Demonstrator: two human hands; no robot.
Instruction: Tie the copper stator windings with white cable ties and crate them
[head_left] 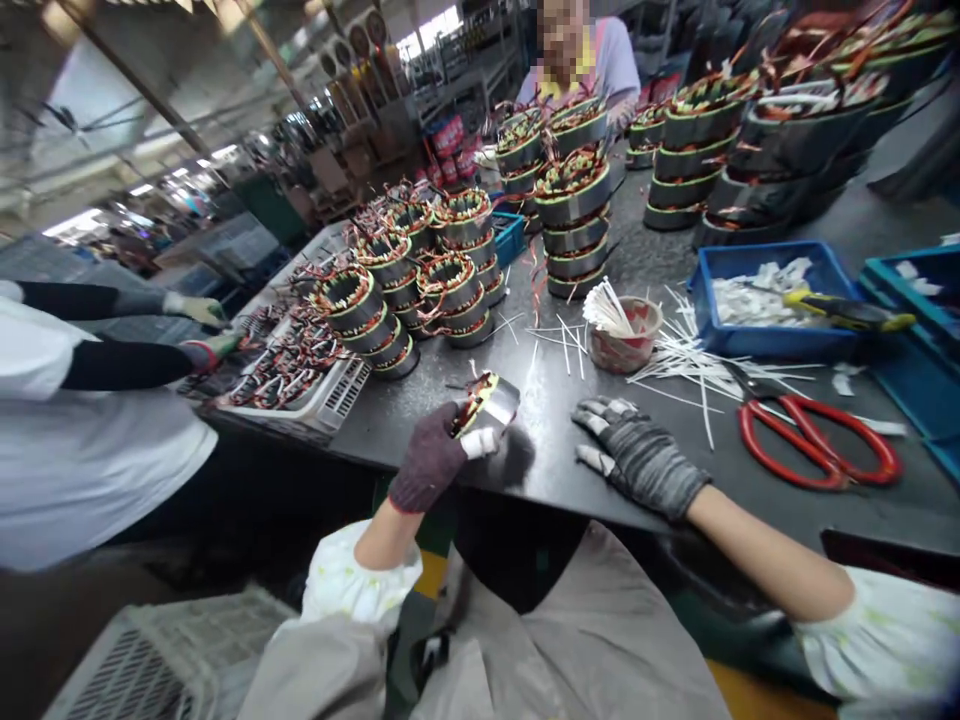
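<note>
In the head view, a small steel stator with copper windings (pixel 487 402) is held tilted in the left hand (pixel 429 460), its dark knit glove closed narrowly around the stator just above the grey metal counter (pixel 420 425). The right hand (pixel 637 455), in a grey knit glove, is spread wide open and empty, with white plastic cable ties (pixel 694 365) and red-handled scissors (pixel 761 435) lying to its right and a pink cup (pixel 626 338) of ties ahead of it. Many more wound stators (pixel 574 225) are stacked beyond both hands, their wire leads loose, but whether those stacks are finished cannot be told.
</note>
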